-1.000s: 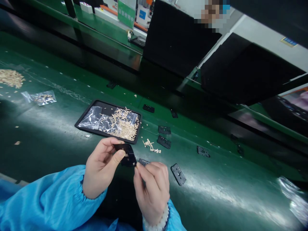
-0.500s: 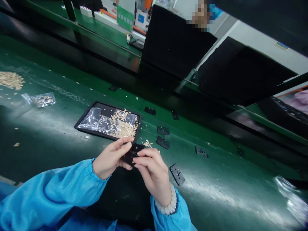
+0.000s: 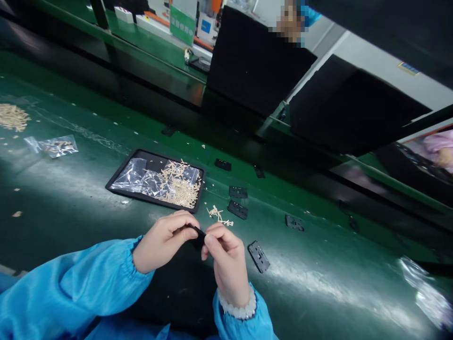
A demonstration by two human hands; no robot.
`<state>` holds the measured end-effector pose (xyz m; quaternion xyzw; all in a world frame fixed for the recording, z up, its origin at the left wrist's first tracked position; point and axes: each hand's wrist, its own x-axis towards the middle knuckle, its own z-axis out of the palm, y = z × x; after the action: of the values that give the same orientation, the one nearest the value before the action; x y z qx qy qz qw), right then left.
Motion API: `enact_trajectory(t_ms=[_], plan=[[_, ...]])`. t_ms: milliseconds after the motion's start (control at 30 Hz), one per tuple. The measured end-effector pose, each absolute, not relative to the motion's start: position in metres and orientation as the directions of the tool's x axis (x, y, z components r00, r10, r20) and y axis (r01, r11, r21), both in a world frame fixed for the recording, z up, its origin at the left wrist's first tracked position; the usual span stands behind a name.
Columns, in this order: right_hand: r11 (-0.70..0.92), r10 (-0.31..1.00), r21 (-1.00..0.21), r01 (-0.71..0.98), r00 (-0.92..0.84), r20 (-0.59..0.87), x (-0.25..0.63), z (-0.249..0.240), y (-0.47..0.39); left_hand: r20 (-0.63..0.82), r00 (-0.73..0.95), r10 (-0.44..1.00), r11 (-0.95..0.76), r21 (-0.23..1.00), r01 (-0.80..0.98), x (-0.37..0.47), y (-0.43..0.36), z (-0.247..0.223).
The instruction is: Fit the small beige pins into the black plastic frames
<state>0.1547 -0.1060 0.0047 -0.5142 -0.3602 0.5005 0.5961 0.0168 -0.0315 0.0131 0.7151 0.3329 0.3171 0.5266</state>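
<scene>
A small flat black plate (image 3: 198, 240) is held above the near edge of the green bench, tilted so that mostly its edge shows. My left hand (image 3: 166, 240) grips its left end between thumb and fingers. At its right end the thumb and fingers of my right hand (image 3: 228, 252) pinch the plate; whether a small piece is also between them is hidden. Just beyond my hands lies a loose little pile of thin beige strips (image 3: 219, 215). A black tray (image 3: 122, 191) behind my left hand holds more such strips and clear plastic bags.
Several black plates with cut-outs lie to the right, the nearest one (image 3: 259, 257) beside my right wrist. A heap of beige pieces (image 3: 13, 117) and a small clear bag (image 3: 62, 145) are at far left. Dark panels (image 3: 258, 61) stand behind the bench.
The black plate has turned from showing its face to nearly edge-on. My right hand has rotated and now pinches the plate's right end. My left hand has shifted slightly down and left.
</scene>
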Motion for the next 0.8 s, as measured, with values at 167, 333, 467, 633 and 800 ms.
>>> enact_trajectory(t_ms=[167,333,467,633,800], plan=[[-0.039,0.968,-0.937,-0.347,0.218,-0.121,0.153,0.007,-0.107,0.226,0.671,0.706,-0.429,0.891,0.151,0.011,-0.025,0.017],[-0.06,0.976,-0.92,-0.387,0.172,-0.136,0.152,0.007,-0.109,0.24,0.726,0.645,-0.501,0.849,0.165,0.008,-0.021,0.021],[-0.057,0.976,-0.924,-0.378,0.172,-0.131,0.151,0.008,-0.11,0.259,0.759,0.598,-0.552,0.819,0.156,0.007,-0.021,0.022],[-0.063,0.975,-0.934,-0.352,0.179,-0.134,0.15,0.008,-0.111,0.29,0.755,0.588,-0.588,0.794,0.154,0.005,-0.023,0.025],[-0.03,0.966,-0.95,-0.31,0.236,-0.108,0.148,0.007,-0.114,0.288,0.751,0.594,-0.581,0.799,0.153,0.004,-0.024,0.027]])
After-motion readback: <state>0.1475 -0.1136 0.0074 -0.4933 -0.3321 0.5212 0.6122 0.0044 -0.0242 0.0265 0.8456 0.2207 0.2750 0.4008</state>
